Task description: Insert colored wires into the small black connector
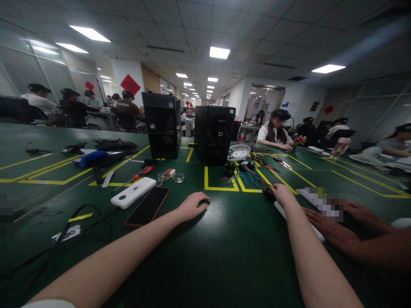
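Note:
My left hand rests on the green table, its fingers loosely bent and apart, with nothing in them. A dark phone and a white power bank marked 8 lie left of it. My right hand is closed at the end of a bundle of thin coloured wires; its fingertips are partly hidden. A black part sits under those fingers. More wires with black connectors lie beyond, to the left of this hand.
Two black computer towers stand ahead. A white basket sits beside one. Left lie a red screwdriver, glasses and a blue-handled tool. Another person's hands rest close to my right forearm. Someone sits opposite.

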Demonstrator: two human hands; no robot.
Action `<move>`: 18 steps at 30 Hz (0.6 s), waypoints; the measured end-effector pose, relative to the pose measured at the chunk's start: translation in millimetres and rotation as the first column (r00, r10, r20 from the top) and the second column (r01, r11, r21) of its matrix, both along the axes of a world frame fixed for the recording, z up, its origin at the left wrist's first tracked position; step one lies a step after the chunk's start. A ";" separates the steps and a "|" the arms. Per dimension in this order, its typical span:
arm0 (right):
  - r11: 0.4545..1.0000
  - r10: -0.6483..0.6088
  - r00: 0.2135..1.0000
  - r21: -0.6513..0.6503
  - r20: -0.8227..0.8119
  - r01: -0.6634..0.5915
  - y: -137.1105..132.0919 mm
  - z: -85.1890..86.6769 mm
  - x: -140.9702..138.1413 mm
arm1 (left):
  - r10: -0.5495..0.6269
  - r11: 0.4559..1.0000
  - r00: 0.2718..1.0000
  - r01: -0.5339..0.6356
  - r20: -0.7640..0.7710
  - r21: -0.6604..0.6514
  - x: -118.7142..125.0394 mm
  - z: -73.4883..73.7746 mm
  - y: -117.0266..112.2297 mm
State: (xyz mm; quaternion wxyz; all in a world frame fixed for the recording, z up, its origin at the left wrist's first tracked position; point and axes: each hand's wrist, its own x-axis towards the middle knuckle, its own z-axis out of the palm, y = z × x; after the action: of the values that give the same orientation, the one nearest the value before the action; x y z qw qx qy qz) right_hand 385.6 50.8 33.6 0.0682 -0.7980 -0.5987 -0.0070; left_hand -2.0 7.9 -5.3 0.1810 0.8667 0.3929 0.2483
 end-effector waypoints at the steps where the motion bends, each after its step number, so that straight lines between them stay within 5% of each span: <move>1: 1.000 -0.002 1.000 0.002 -0.004 0.002 0.0 -0.4 0.5 | 0.002 1.000 1.000 -0.002 -0.002 0.001 0.2 -0.1 0.1; 7: 0.995 0.036 0.999 0.092 -0.024 -0.033 -1.4 7.5 -0.7 | -0.003 1.000 1.000 0.003 -0.003 -0.010 0.0 -0.7 0.7; 14: 0.981 0.146 0.985 -0.115 -0.096 -0.156 0.6 8.4 -1.1 | -0.006 1.000 1.000 0.006 -0.011 -0.006 -0.5 0.6 0.0; 18: 0.990 0.134 0.989 -0.028 -0.068 -0.136 -1.8 12.0 -2.6 | -0.012 1.000 1.000 0.012 -0.003 0.000 -0.2 1.0 -0.4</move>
State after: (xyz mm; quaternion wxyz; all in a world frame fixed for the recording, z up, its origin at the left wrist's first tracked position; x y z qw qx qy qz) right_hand 383.0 49.1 45.6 0.0754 -0.7564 -0.6489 0.0338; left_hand -2.2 7.4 -4.3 0.1819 0.8694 0.3879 0.2461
